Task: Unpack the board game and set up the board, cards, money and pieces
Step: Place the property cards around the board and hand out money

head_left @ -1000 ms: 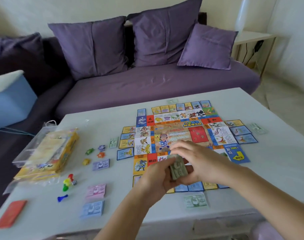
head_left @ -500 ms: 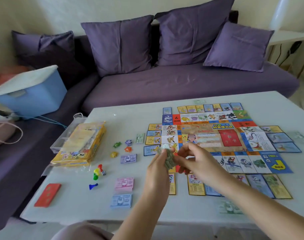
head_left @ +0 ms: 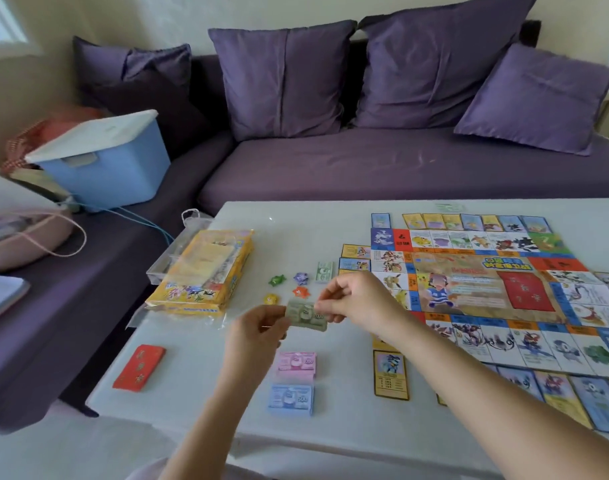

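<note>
A small stack of green play money (head_left: 305, 314) is held above the white table (head_left: 199, 375), pinched from the left by my left hand (head_left: 258, 332) and from the right by my right hand (head_left: 355, 301). The colourful game board (head_left: 483, 285) lies open at the right with cards (head_left: 390, 374) laid round its edges. A pink money stack (head_left: 296, 364) and a blue money stack (head_left: 291, 399) sit below my hands. Another green note (head_left: 324, 271) lies beside the small star tokens (head_left: 300, 278). The yellow game box (head_left: 202, 271) lies at the left.
A red card pack (head_left: 140, 367) lies near the table's left front corner. A clear plastic bag (head_left: 192, 220) sits behind the box. A purple sofa (head_left: 365, 164) with cushions runs behind, holding a blue storage bin (head_left: 105, 168) and a pink bag (head_left: 26, 233).
My view has swung left, so the board now sits at the right. Both hands carried the green money leftwards, off the board and over the bare table near the tokens.
</note>
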`<state>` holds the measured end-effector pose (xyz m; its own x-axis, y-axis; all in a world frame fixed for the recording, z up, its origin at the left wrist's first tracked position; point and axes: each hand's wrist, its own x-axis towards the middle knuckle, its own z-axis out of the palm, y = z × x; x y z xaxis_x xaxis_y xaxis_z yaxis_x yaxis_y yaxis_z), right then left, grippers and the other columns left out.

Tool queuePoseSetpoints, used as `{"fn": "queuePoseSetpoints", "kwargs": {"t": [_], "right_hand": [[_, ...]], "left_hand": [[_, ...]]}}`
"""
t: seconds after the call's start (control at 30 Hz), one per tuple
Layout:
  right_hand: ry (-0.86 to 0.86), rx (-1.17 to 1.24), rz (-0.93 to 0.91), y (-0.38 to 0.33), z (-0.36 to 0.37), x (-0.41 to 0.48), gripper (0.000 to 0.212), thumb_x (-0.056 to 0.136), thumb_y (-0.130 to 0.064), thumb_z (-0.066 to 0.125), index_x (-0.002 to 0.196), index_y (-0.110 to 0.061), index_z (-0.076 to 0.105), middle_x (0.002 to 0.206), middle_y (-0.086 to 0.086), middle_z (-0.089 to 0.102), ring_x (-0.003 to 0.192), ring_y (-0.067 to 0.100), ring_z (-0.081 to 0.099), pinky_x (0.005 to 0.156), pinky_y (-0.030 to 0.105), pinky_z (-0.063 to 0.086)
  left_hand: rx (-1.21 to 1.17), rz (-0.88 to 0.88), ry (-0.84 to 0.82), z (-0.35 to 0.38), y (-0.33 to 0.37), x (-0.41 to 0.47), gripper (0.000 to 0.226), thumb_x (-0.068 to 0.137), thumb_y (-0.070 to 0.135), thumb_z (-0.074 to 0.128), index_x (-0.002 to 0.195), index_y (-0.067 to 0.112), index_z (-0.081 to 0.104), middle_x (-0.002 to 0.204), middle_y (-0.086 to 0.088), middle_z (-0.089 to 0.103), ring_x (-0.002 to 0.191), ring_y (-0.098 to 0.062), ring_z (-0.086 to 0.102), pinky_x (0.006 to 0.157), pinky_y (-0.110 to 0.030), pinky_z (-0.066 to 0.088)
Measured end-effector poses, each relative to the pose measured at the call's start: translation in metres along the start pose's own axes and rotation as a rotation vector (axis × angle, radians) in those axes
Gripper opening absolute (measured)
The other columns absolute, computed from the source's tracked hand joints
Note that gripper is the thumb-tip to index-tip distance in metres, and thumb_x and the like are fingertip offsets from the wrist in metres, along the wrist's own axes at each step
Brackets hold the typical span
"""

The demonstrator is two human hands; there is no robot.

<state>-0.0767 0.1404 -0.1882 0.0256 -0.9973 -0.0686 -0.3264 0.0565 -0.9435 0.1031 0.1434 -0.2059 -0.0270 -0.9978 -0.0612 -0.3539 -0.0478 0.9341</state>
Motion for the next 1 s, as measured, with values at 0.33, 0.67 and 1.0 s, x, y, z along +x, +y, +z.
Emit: {"fn": "queuePoseSetpoints", "kwargs": {"t": [0.33, 0.67, 1.0], "right_hand": [[-0.029, -0.335, 0.04, 0.023, 0.026, 0.024, 0.007, 0.08, -0.009, 0.075, 0.076, -0.013, 0.07, 0.065, -0.005, 0.066, 0.054, 0.0, 0.061, 0.055, 0.012, 0.05], [0.014, -0.553, -0.082, 0.033, 0.044, 0.027, 0.006, 0.081, -0.018, 0.074, 0.086, -0.014, 0.074, 0.083, -0.001, 0.072, 0.071, 0.006, 0.061, 0.069, 0.017, 0.05], [-0.078, -0.647, -0.245, 0.021, 0.041, 0.016, 0.006, 0.086, -0.014, 0.068, 0.09, -0.018, 0.071, 0.09, -0.007, 0.053, 0.067, -0.003, 0.045, 0.061, 0.009, 0.036]], "left_hand": [[0.45, 0.17, -0.12, -0.015, -0.036, 0.003, 0.022, 0.09, 0.014, 0.061, 0.109, 0.024, 0.065, 0.101, 0.01, 0.061, 0.088, -0.002, 0.057, 0.082, -0.018, 0.045], [0.608, 0.255, -0.191, -0.01, -0.04, 0.01, 0.029, 0.096, 0.017, 0.05, 0.119, 0.028, 0.065, 0.111, 0.009, 0.049, 0.096, -0.006, 0.048, 0.08, -0.009, 0.029], [0.563, 0.241, -0.175, -0.014, -0.037, 0.008, 0.026, 0.095, 0.012, 0.049, 0.113, 0.021, 0.065, 0.108, 0.005, 0.054, 0.085, -0.005, 0.051, 0.067, 0.001, 0.035]]}}
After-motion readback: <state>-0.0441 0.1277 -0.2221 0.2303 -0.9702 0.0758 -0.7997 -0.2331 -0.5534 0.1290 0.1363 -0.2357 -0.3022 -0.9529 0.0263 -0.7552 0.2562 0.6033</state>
